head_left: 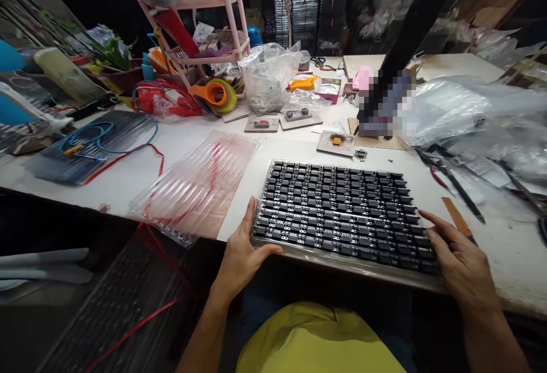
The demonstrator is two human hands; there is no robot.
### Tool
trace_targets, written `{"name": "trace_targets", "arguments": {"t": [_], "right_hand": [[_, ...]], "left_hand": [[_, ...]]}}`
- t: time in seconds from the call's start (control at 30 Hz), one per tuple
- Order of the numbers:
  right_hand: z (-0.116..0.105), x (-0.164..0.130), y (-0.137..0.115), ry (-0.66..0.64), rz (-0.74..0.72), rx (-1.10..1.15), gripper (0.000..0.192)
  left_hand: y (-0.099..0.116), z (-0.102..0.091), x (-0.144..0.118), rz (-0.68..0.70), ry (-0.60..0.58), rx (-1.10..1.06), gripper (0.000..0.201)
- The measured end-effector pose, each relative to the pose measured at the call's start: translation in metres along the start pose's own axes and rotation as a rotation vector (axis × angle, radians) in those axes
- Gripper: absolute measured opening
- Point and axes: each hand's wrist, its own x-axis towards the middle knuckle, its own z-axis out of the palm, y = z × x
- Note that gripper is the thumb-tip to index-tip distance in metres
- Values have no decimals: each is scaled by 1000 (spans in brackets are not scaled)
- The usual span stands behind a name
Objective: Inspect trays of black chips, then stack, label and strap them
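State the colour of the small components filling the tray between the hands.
The components are black with whitish markings; head view.

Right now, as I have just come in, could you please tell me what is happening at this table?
A person's left hand is at the left front corner of a clear tray, and the right hand is at its right edge; how firmly they grip is not clear. Rows of small black parts fill the tray, which is at the front edge of the white table. To its left lies ridged clear plastic.
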Motion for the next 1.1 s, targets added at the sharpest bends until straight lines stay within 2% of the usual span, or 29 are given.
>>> {"name": "trace_targets", "arguments": {"t": [0.2,0.47,0.8,0.93,1.1], "right_hand": [[4,8,2,-3,-33,38,46],[9,8,8,11,-72,128,42],[6,2,7,12,-44,169,48],[4,-6,6,11,-120,183,48],[6,-13,6,36,-180,172,44]], "left_hand": [[-1,1,11,39,-14,56,96],[4,-1,12,147,-107,228,80],[19,7,13,320,38,597,83],[24,9,12,373,58,662,79],[36,21,15,445,33,667,74]]}}
